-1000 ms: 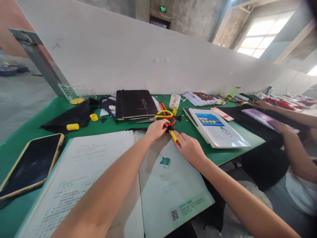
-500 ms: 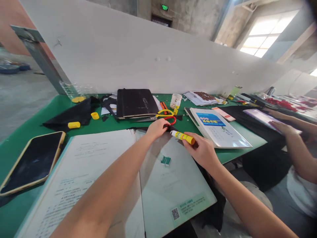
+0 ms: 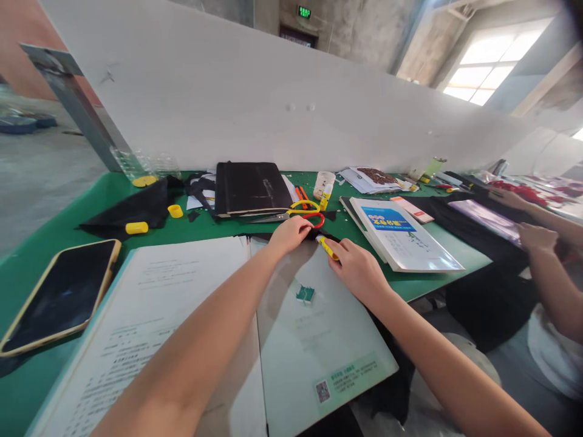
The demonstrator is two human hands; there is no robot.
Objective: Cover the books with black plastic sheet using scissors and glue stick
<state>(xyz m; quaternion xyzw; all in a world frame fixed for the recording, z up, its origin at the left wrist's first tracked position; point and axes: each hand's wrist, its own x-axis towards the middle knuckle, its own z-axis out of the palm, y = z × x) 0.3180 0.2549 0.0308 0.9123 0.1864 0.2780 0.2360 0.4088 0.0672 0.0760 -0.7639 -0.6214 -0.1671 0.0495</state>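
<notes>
My left hand [image 3: 290, 234] rests fingers-down on a small black scrap [image 3: 314, 233] at the top edge of the open book [image 3: 191, 303], pressing it in place. My right hand [image 3: 357, 270] is closed round a yellow and white glue stick [image 3: 327, 247], whose tip touches the black scrap beside my left fingers. Just beyond lie scissors with yellow and red handles [image 3: 306, 211]. A small teal paper cut-out [image 3: 304, 294] sits on the right page of the book.
A phone [image 3: 57, 297] lies at the left. Behind are a black notebook [image 3: 250, 188], black cloth [image 3: 132, 209], yellow caps [image 3: 136, 227], a second glue stick [image 3: 325, 197] and a blue-covered book [image 3: 401, 237]. Another person's hands [image 3: 532, 233] work at the right. A white partition [image 3: 273, 109] closes the back.
My right hand lifted the glue stick away to the right half a second ago, then brought its tip back down onto the black scrap. My left hand stayed put.
</notes>
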